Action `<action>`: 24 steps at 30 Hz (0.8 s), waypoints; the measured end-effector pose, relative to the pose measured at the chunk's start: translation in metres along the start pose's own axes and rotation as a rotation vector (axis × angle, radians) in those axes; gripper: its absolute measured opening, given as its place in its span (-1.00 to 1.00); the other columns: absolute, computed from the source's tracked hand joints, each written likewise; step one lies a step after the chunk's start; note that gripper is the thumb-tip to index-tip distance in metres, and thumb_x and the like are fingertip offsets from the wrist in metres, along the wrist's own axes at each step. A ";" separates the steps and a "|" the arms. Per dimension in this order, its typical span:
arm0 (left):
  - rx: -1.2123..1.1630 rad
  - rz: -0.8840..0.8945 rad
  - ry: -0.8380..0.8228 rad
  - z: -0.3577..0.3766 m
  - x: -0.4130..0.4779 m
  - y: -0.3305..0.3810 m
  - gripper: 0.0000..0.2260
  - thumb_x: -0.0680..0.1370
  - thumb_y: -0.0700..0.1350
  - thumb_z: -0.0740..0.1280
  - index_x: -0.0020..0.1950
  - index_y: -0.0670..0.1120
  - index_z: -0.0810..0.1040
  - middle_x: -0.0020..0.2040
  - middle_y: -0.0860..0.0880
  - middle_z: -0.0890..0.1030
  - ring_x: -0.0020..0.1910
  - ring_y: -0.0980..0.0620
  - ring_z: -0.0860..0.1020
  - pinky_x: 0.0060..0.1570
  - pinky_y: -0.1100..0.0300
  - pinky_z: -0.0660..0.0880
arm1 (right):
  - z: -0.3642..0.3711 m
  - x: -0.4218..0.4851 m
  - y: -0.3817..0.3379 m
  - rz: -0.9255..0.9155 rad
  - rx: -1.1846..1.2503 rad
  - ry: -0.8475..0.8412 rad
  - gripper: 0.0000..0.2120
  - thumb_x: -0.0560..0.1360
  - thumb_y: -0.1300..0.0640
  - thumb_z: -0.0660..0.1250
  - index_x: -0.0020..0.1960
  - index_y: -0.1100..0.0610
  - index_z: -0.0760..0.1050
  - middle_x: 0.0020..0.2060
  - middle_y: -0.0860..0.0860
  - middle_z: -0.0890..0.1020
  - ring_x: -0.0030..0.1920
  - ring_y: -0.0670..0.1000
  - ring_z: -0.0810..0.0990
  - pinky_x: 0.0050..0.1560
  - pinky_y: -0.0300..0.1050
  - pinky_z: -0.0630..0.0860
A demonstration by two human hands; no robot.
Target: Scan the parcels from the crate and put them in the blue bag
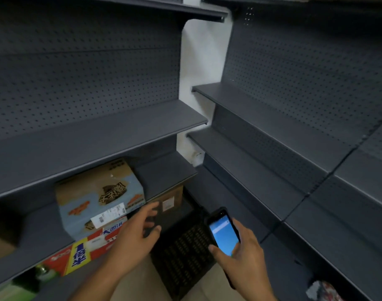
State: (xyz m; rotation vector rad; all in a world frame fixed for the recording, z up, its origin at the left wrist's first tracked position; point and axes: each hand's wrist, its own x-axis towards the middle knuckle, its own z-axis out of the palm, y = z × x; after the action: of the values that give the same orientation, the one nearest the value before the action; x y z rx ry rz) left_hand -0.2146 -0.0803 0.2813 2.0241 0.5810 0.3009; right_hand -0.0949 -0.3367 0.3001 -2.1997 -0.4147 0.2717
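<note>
left hand (138, 233): released, fingers spread and straight, holds nothing; reaches forward over the near left edge of the crate, fingertips near the brown parcel, contact cannot tell
right hand (240, 263): grasping the scanner, fingers wrapped round its lower half, thumb on its left edge
scanner (222, 231): black handheld, blue screen lit and facing up; long axis runs from lower right to upper left, top end points away towards the crate and brown parcel
crate (185, 246): black, slatted, on the floor (142, 279) in the corner between the two shelf runs; blurred, contents and long axis cannot tell
brown parcel (168, 203): plain carton with white label facing the camera, just behind the crate under the low shelf
blue carton (99, 198): on the left shelving (99, 131), tilted, white label on its near face, long axis runs back into the shelf
red carton (90, 246): under the blue carton, touching it, yellow band on its front
</note>
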 end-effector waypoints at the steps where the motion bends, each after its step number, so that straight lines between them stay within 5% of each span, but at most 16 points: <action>1: -0.006 -0.008 0.010 -0.003 0.011 -0.002 -0.46 0.60 -0.11 0.42 0.28 0.50 0.32 0.27 0.28 0.52 0.14 0.25 0.57 0.03 0.34 0.49 | 0.004 0.011 -0.005 0.000 -0.006 -0.014 -0.08 0.17 -0.37 0.46 0.46 -0.19 0.27 0.11 -0.24 0.44 0.04 -0.12 0.50 0.00 -0.22 0.49; 6: -0.045 0.037 0.084 -0.017 0.069 0.001 -0.46 0.60 -0.12 0.41 0.38 0.42 0.33 0.25 0.26 0.55 0.15 0.24 0.58 0.14 0.25 0.53 | 0.014 0.064 -0.035 -0.083 -0.049 -0.037 -0.12 0.13 -0.45 0.42 0.39 -0.32 0.22 0.11 -0.32 0.42 0.05 -0.20 0.48 0.00 -0.24 0.49; 9: -0.070 0.041 0.140 -0.025 0.095 0.001 -0.49 0.60 -0.11 0.40 0.40 0.38 0.35 0.20 0.26 0.58 0.11 0.32 0.58 0.04 0.41 0.50 | 0.018 0.099 -0.048 -0.126 -0.084 -0.070 -0.10 0.18 -0.43 0.44 0.44 -0.22 0.25 0.14 -0.29 0.43 0.04 -0.14 0.51 0.01 -0.18 0.53; 13: -0.081 -0.001 0.216 -0.029 0.110 -0.010 -0.51 0.59 -0.11 0.39 0.42 0.33 0.40 0.16 0.23 0.62 0.12 0.30 0.60 0.09 0.30 0.55 | 0.029 0.146 -0.062 -0.212 -0.079 -0.131 -0.11 0.17 -0.46 0.42 0.42 -0.27 0.23 0.12 -0.43 0.35 0.09 -0.27 0.42 -0.04 -0.37 0.38; 16: -0.048 -0.056 0.288 -0.025 0.120 -0.021 -0.52 0.59 -0.16 0.38 0.42 0.26 0.41 0.14 0.20 0.62 0.07 0.26 0.62 0.13 0.14 0.59 | 0.041 0.189 -0.057 -0.254 -0.062 -0.190 -0.19 0.17 -0.40 0.45 0.36 -0.26 0.28 0.15 -0.30 0.42 0.15 -0.22 0.43 0.00 -0.32 0.36; 24: 0.020 -0.302 0.576 0.038 0.118 -0.028 -0.55 0.60 -0.24 0.38 0.40 0.16 0.46 0.18 0.13 0.63 0.04 0.31 0.61 0.01 0.31 0.60 | 0.076 0.295 -0.006 -0.307 -0.057 -0.434 -0.25 0.22 -0.28 0.51 0.33 -0.12 0.37 0.12 -0.13 0.50 0.10 -0.10 0.50 -0.03 -0.22 0.45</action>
State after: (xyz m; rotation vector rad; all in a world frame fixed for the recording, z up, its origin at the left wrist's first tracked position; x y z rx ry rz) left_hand -0.1050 -0.0363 0.2353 1.8257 1.2335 0.7027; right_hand 0.1499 -0.1648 0.2437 -2.0874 -0.9975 0.5757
